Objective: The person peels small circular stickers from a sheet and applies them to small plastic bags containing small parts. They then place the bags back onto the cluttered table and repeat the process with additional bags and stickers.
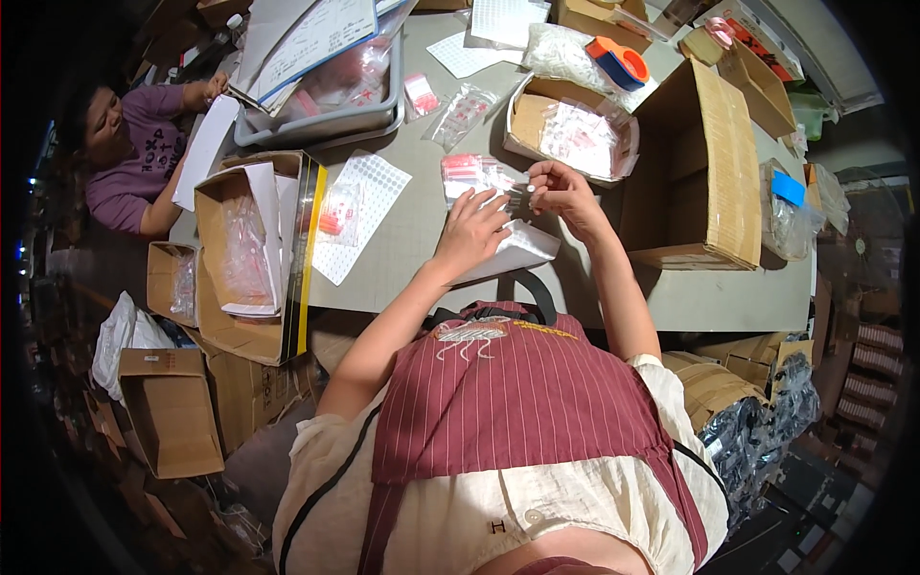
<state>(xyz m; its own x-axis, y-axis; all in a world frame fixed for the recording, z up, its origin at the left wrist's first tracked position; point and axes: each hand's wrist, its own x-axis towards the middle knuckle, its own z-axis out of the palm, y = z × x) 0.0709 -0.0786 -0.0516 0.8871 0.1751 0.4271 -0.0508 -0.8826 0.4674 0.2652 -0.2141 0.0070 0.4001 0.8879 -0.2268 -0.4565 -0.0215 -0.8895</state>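
Observation:
My left hand [471, 230] lies flat, fingers stretched out, over a stack of small clear zip bags [464, 171] with red tops. Close beside it, my right hand [567, 199] has thumb and fingertips pinched together on a small white piece [531, 189], which looks like a round sticker. Both hands are above the grey table, just ahead of my apron. A white sheet [513, 251] lies partly curled below the hands at the table's front edge. Further left is a sheet of round stickers [379, 182] with a red-marked bag [340, 213] on it.
An open carton [728, 163] stands on its side at the right. Beyond my hands sits a low box [522, 115] of small bags. Cartons [216, 287] and a grey bin [398, 91] line the left, where another person [134, 153] handles papers. An orange-and-blue tape roll [618, 62] lies at the back.

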